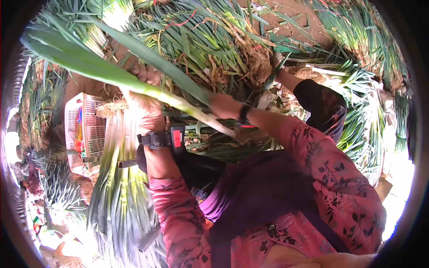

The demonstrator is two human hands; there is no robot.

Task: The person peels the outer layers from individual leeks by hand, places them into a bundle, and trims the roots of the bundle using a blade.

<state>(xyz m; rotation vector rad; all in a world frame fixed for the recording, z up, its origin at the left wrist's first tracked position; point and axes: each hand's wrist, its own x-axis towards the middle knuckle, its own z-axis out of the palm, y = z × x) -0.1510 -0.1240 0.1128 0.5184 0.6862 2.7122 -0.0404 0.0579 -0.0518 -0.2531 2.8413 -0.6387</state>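
Leek in two hands, one leaf held apart

Item 1: leek [187,108]. Held aloft in front of the body, slantwise: broad green blade to the far left, pale butt to the near right, above the dark lap. Blade smooth, wide and mid-green; shank paling to yellow-green, then white. Whether the butt bears roots is too blurred to tell.

Item 2: leaf [156,62]. Duller green, strap-like, running beside the blade on its far side, with a gap between them. Whether it is joined to the shank cannot be told.

Left hand [146,109]: wrapped about the leek where blade meets shank; probably the steadying grip, leaving the butt clear.

Right hand [225,106]: clenched on the lower end of the leaf, somewhat blurred; apparently holding it off the shank so that the two can be parted.

Item 3: bundle [123,178]. To the left of the lap; white shanks side by side, roots far, leaves near. Presumably aligned so that the stems lie even and within the left hand's reach.

Item 4: basket [71,149]. Pale, slatted, just left of the bundle, with coloured objects inside.

Item 5: pile [201,49]. On the far side, untrimmed, with dry leaves and brown roots.

Item 6: heap [364,134]. Right side, green leaves fanned out.
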